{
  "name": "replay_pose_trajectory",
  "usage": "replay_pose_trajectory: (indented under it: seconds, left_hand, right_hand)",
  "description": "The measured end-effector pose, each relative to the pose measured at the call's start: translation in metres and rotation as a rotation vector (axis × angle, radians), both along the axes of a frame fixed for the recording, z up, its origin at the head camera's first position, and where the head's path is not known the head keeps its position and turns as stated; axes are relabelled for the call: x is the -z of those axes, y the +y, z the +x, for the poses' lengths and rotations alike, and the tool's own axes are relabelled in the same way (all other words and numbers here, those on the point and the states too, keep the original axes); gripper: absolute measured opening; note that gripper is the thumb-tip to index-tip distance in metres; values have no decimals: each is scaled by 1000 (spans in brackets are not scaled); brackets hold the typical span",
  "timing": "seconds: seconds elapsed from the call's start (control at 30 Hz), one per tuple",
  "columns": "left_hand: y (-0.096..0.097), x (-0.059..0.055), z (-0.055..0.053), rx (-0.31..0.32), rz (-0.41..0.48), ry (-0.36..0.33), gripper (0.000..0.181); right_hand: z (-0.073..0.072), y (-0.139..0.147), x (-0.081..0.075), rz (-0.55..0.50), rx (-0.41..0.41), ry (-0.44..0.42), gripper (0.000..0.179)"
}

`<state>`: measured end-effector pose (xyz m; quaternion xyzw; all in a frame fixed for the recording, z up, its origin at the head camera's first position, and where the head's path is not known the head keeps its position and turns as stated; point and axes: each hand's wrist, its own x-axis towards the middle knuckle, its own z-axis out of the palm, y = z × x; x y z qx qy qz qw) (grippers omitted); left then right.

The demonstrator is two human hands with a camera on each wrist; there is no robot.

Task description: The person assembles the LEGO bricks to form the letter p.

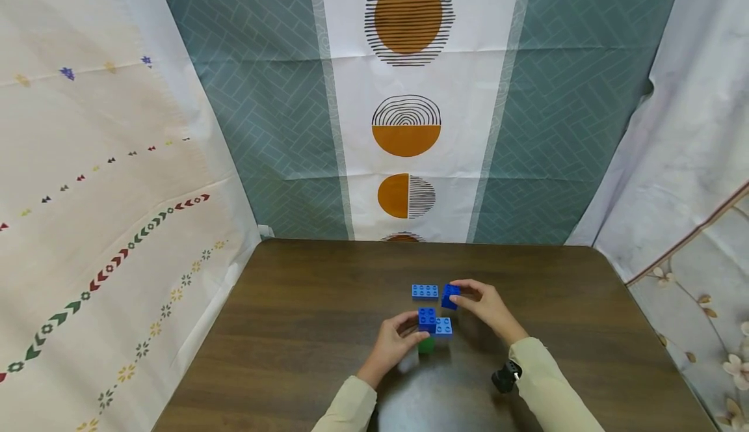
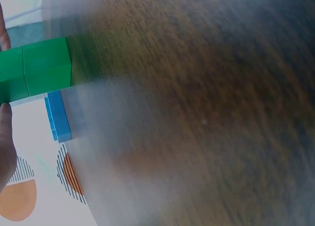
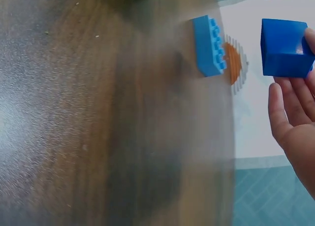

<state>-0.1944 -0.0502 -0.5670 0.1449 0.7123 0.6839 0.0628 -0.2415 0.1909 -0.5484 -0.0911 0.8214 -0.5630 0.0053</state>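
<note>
In the lower middle of the head view, the left hand (image 1: 394, 341) grips a stack (image 1: 428, 328) of green plastic bricks (image 1: 426, 346), a light blue studded plastic brick (image 1: 444, 326) and a dark blue square plastic brick (image 1: 427, 315). Apart from it, up and to the right, the right hand (image 1: 484, 305) pinches a second dark blue square plastic brick (image 1: 450, 296). If the bare light blue studs are its seat, best align it level, brace the stack and press straight down, clear of the loose light blue oblong plastic brick (image 1: 424, 292) above.
</note>
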Motion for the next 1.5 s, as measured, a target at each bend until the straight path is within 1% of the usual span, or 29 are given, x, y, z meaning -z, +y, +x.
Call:
replay_pose_trajectory:
  seconds: [0.23,0.4,0.6,0.67,0.8,0.87,0.93,1.03,1.07,1.17,1.27,1.33,1.4,1.5]
  left_hand:
    - [-1,1,1,0,-9,-1,39]
    - [-1,1,1,-8,-18,-1,39]
    - [0,-2,2,-11,-14,4,38]
    - [0,-2,3,-12,-25,-1,39]
    - [-1,-1,3,-13,-28,0,39]
    - [-1,0,3,-12,-24,13,38]
    - [-1,0,3,-13,-15,16,38]
    - [0,1,2,-16,-11,16,37]
    - [0,1,2,-19,-10,7,37]
    - [0,0,3,-22,-16,8,37]
    - [1,-4,4,-24,-28,11,37]
    - [1,-9,6,-26,-36,14,36]
    - [1,-13,7,-24,-36,21,36]
    - [1,-14,8,-25,-35,21,36]
  right_hand:
    - [9,-1,-16,10,-56,55,35]
    - [19,-2,-27,-22,-94,46,34]
    - [31,-2,-31,-53,-139,53,30]
    - [36,-2,-35,-61,-148,53,29]
    - [48,-4,-50,-62,-153,59,27]
    - [54,-5,-57,-59,-156,64,27]
    - [58,-5,-62,-46,-163,67,27]
    - [61,-6,-63,-36,-178,61,27]
    - [61,-6,-63,-34,-183,61,27]
    - [61,-5,-60,-45,-195,59,27]
    - [61,-6,-58,-42,-200,71,27]
    - [62,-6,-58,-42,-205,82,26]
    - [63,-6,-58,-42,-214,97,26]
    - [64,-7,-58,-47,-227,122,25]
